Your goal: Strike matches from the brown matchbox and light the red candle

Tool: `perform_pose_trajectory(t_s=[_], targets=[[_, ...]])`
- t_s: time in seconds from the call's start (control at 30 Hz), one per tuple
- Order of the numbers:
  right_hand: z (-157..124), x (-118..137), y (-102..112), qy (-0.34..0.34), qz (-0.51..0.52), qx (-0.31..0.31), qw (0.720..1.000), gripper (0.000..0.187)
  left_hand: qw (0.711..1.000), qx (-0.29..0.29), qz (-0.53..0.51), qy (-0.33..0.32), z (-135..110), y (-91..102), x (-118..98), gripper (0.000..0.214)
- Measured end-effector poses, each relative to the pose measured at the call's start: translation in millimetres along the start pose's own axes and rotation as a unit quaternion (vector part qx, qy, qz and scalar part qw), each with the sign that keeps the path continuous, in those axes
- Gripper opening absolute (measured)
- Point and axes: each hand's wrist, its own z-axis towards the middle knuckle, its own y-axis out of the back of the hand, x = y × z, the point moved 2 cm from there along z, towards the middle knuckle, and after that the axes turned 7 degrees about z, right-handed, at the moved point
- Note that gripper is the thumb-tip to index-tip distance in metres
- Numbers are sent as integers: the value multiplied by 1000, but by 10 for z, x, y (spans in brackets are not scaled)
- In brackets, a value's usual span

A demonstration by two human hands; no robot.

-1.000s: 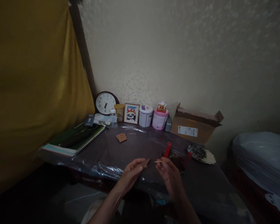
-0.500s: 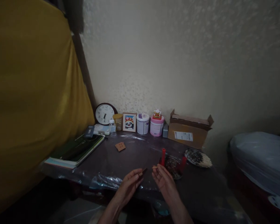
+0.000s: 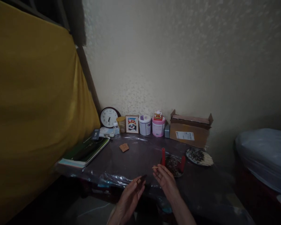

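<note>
While the left hand (image 3: 130, 196) pinches the small brown piece (image 3: 142, 178) and the right hand (image 3: 165, 180) grips the thin stick (image 3: 155, 167), resting both wrists on the table (image 3: 140, 153) should steady them.

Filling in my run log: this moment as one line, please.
left hand: pinching small brown piece | right hand: pinching thin stick | nearby: dark dish, two red cylinders

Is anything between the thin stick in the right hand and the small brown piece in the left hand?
Nothing visible: the stick and the brown piece are apart, with only open space between them.
</note>
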Motion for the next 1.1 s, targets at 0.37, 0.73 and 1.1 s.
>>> perform_pose_trajectory(t_s=[0.37,0.73,1.1], targets=[[-327,261,-339,307,-387,46,868,13,999,-22,30,-32,4,-378,-145,19],[-491,99,-345,454,-534,113,704,20,999,-5,25,-45,-118,-582,-230,13],[-759,270,-549,511,-515,124,677,27,997,-51,16,-55,-117,-687,-301,19]])
